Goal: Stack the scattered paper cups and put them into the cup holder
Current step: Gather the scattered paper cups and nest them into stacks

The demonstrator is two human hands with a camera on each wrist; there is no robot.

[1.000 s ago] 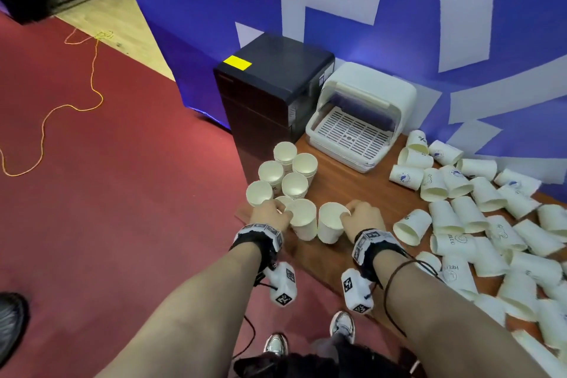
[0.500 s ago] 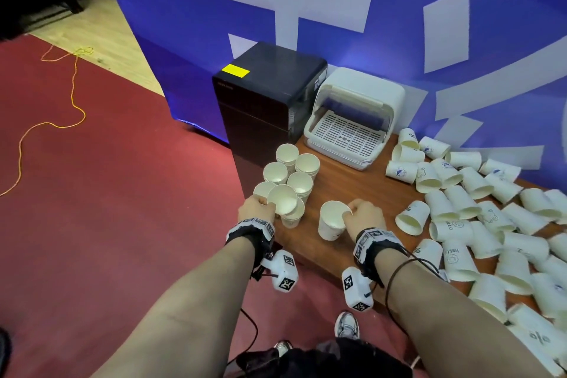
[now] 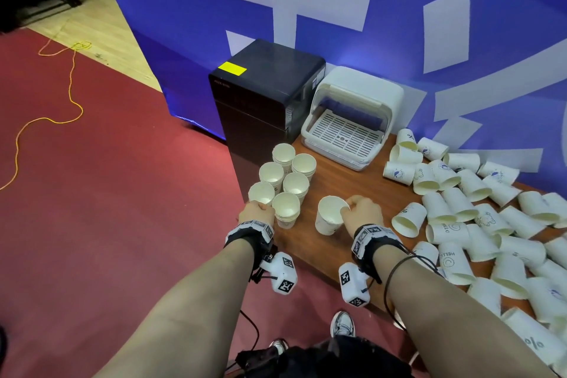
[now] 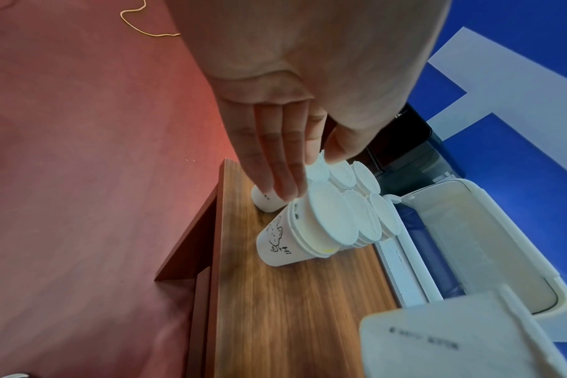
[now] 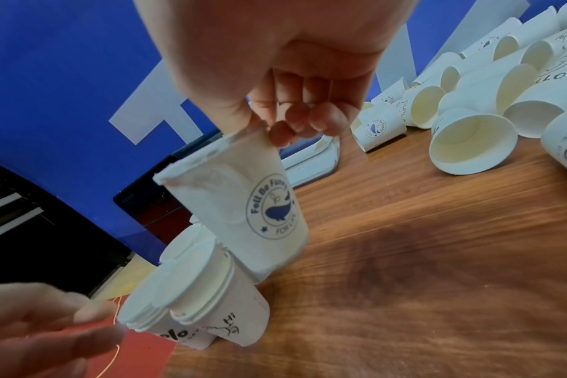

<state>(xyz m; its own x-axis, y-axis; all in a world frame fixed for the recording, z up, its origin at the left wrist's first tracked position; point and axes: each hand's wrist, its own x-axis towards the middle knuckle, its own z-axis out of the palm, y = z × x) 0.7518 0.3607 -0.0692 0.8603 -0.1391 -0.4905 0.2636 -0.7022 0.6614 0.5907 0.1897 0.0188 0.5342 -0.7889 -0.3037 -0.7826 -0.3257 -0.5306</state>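
Several short stacks of white paper cups (image 3: pixel 288 175) stand upright at the table's left corner. My left hand (image 3: pixel 264 207) is beside the nearest stacks, its straight fingers (image 4: pixel 275 174) lying against the cup walls and its thumb at a rim. My right hand (image 3: pixel 348 209) pinches the rim of a single upright whale-logo cup (image 3: pixel 329 218), which the right wrist view shows tilted (image 5: pixel 243 204) just right of the stacks (image 5: pixel 191 301). Many loose cups (image 3: pixel 460 209) lie on their sides to the right. The white cup holder (image 3: pixel 349 123) stands open at the back.
A black cabinet (image 3: pixel 264 101) stands left of the holder, against a blue banner. The wooden table (image 3: pixel 337 181) ends at its left edge just beside the stacks, above red carpet. An orange cord (image 3: pixel 61 107) lies on the floor at far left.
My left hand has set the cup it held tilted onto the nearest stack and now lies against the stacks. My right hand keeps its pinch on the single cup.
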